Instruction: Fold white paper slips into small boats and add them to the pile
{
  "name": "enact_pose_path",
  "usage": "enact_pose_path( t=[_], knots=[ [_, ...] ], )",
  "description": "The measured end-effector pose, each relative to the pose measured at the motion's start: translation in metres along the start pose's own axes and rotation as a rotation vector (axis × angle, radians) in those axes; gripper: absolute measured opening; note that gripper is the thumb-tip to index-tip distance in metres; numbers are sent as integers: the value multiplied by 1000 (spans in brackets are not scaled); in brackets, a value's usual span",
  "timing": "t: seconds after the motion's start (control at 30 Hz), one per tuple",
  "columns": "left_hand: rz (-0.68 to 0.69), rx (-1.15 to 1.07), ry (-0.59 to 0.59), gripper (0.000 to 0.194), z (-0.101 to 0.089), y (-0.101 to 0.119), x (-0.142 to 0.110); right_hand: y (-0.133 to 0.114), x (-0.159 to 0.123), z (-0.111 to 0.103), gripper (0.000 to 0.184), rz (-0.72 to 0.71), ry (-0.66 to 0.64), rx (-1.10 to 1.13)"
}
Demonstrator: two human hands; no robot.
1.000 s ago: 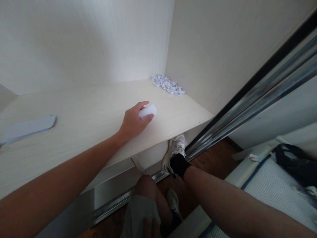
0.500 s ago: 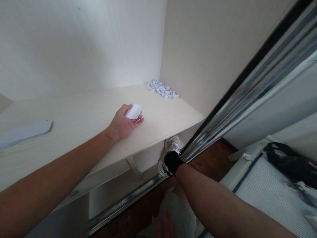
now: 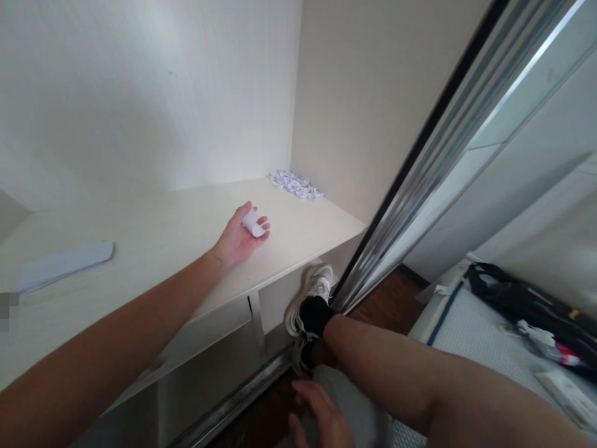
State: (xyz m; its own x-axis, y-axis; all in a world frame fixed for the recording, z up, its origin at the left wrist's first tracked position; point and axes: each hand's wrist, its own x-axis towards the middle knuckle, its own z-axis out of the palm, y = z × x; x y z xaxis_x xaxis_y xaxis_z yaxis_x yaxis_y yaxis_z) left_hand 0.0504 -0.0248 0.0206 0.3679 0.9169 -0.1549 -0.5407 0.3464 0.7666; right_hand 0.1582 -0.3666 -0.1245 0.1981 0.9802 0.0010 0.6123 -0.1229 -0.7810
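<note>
My left hand (image 3: 241, 236) lies palm up on the pale wooden shelf (image 3: 153, 242), fingers curled around a small white piece of paper (image 3: 252, 223). My left arm stretches from the lower left across the shelf. My right hand (image 3: 321, 415) hovers low at the bottom edge over my grey shorts, fingers spread and nothing in it. A heap of small folded white paper shapes (image 3: 295, 184) sits in the shelf's far right corner, beyond my left hand.
A pale blue flat stack of paper (image 3: 65, 264) lies at the shelf's left. A mirrored sliding door with a metal frame (image 3: 420, 186) stands on the right. My leg with black sock and white shoe (image 3: 310, 298) rests below the shelf. A black bag (image 3: 527, 305) lies on a bed.
My left hand has turned palm up and curled round the paper, drawing slightly back. My right hand has risen into view at the bottom. The camera has tilted up and to the right.
</note>
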Motion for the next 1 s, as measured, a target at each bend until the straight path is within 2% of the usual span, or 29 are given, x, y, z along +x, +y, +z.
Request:
enact_pose_path(
  t=[0.1,0.2,0.3,0.37,0.43,0.5,0.57,0.63,0.77,0.9,1.0],
  knots=[
    [16,28,-10,34,0,-2,2,-51,49,-35,39,-57,7,138],
    [45,66,-16,31,0,-6,4,-97,106,-72,28,-23,12,307],
    [90,114,-43,30,1,-10,3,-124,162,-98,29,-13,-7,462],
    [127,155,-66,31,1,-12,1,-132,195,-104,35,-49,-29,482],
    [161,202,-89,36,1,-14,1,-135,222,-102,37,-72,-15,494],
    [189,254,-109,41,0,-15,0,-133,243,-92,36,-52,-56,578],
    [213,311,-135,46,-1,-17,0,-129,257,-80,28,-42,-65,644],
    [230,364,-175,50,-2,-17,-1,-124,266,-69,17,-55,-13,664],
    [247,422,-245,62,-1,-17,-5,-116,273,-60,18,-91,30,666],
    [248,346,-255,80,0,-15,-5,-113,280,-61,13,-122,16,669],
    [233,279,-222,72,-2,-14,-2,-112,287,-60,12,-141,-1,665]
  ],
)
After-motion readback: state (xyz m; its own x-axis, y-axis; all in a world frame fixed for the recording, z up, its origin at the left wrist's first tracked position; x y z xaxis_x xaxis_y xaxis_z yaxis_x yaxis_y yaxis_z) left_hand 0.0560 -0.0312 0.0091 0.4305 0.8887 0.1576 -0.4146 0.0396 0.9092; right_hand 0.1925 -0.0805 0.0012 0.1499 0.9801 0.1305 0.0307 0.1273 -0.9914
